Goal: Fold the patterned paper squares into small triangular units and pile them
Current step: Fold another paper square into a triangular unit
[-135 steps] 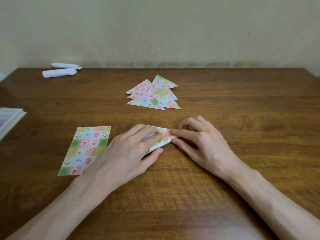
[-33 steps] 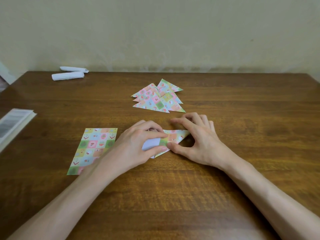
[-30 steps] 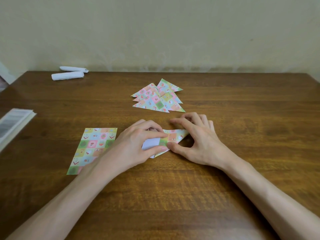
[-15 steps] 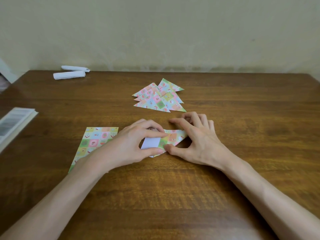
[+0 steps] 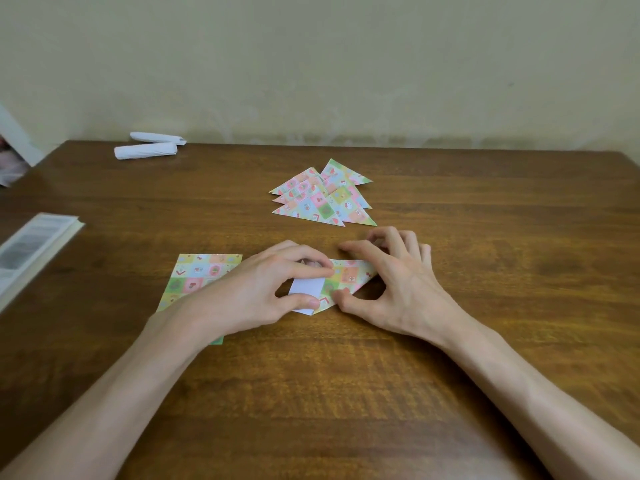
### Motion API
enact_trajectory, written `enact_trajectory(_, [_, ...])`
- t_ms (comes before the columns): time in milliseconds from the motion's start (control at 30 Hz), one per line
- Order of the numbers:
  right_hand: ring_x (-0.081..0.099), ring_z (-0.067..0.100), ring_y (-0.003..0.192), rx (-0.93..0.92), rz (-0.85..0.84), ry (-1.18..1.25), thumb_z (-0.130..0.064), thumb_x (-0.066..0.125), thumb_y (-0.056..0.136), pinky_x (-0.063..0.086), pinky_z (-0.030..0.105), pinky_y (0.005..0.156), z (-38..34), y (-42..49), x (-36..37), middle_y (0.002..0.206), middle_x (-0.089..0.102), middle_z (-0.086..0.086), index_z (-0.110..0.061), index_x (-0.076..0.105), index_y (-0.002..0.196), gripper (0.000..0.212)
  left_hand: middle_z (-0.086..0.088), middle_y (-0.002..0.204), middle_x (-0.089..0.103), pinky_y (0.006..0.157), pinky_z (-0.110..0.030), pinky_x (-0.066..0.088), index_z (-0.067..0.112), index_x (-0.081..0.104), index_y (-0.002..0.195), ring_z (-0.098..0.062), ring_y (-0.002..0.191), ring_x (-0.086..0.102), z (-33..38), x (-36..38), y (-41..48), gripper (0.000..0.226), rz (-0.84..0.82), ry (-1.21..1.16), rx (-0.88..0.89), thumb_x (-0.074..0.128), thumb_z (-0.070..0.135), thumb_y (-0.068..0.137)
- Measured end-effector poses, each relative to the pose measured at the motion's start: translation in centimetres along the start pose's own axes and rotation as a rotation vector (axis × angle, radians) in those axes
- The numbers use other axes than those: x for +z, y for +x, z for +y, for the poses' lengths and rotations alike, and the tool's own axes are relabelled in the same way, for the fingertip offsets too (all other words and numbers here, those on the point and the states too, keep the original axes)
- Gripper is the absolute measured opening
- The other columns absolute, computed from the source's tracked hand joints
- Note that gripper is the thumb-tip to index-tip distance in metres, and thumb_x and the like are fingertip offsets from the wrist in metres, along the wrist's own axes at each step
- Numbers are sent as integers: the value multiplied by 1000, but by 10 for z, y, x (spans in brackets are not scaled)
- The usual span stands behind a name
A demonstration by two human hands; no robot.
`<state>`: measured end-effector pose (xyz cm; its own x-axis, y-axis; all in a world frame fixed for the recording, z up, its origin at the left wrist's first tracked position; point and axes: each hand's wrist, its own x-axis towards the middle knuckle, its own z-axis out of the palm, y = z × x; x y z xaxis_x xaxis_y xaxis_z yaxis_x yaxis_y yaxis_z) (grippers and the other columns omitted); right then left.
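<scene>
A partly folded patterned paper (image 5: 341, 280) lies on the wooden table (image 5: 485, 271) between my hands, its white underside showing on the left. My left hand (image 5: 256, 294) pinches that white flap between thumb and forefinger. My right hand (image 5: 398, 282) pinches the paper's patterned right part, thumb at the near edge and forefinger along the far edge. A pile of several folded patterned triangles (image 5: 323, 197) sits just beyond my hands. A flat stack of unfolded patterned paper (image 5: 197, 275) lies to the left, partly hidden under my left wrist.
Two rolled white papers (image 5: 149, 147) lie at the far left corner. A book or booklet (image 5: 31, 247) rests at the left table edge. A pale wall rises behind the table.
Over the last seconds the paper's left end has been lifted, showing its white underside. In the last half second my hands have stayed almost still; my left arm now covers more of the flat sheet.
</scene>
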<state>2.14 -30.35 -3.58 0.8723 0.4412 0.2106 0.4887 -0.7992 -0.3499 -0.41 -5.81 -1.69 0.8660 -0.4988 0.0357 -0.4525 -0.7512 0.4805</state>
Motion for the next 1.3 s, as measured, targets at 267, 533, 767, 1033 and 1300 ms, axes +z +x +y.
enact_trajectory(267, [30, 12, 129, 18, -41, 28, -86, 57, 72, 25, 35, 104, 1, 1, 0, 133, 39, -16, -50, 48, 141, 78, 34, 139, 49, 110, -19, 31, 39, 61, 140, 7, 135, 39, 0, 0, -1, 48, 15, 18, -3, 72, 39, 93])
enact_trajectory(533, [31, 12, 128, 34, -20, 24, -89, 56, 67, 22, 33, 101, -2, -1, 1, 135, 40, -16, -48, 50, 140, 84, 34, 142, 48, 117, -33, 36, 42, 59, 142, 6, 137, 38, 1, -1, -2, 48, -2, 24, -11, 69, 42, 95])
enact_trajectory(767, [32, 12, 131, 30, 13, 23, -82, 57, 66, 18, 33, 102, -13, -4, 4, 134, 41, -14, -47, 51, 139, 81, 37, 148, 42, 119, -29, 25, 45, 53, 147, 6, 141, 32, -3, -6, -5, 53, -62, 38, -3, 69, 41, 96])
enact_trajectory(1033, [34, 13, 135, -3, 42, 33, -77, 60, 70, 24, 40, 112, -18, -5, 7, 136, 42, -13, -43, 52, 140, 78, 39, 147, 40, 114, -28, 22, 47, 52, 146, 3, 138, 34, -2, -7, -4, 52, -70, 73, 0, 68, 43, 97])
enact_trajectory(1300, [36, 12, 135, -26, 59, 36, -81, 60, 70, 23, 40, 116, -19, -6, 10, 136, 44, -12, -41, 52, 142, 83, 39, 148, 40, 113, -28, 24, 44, 52, 147, 3, 138, 34, -2, -7, -5, 52, -74, 67, 10, 66, 44, 98])
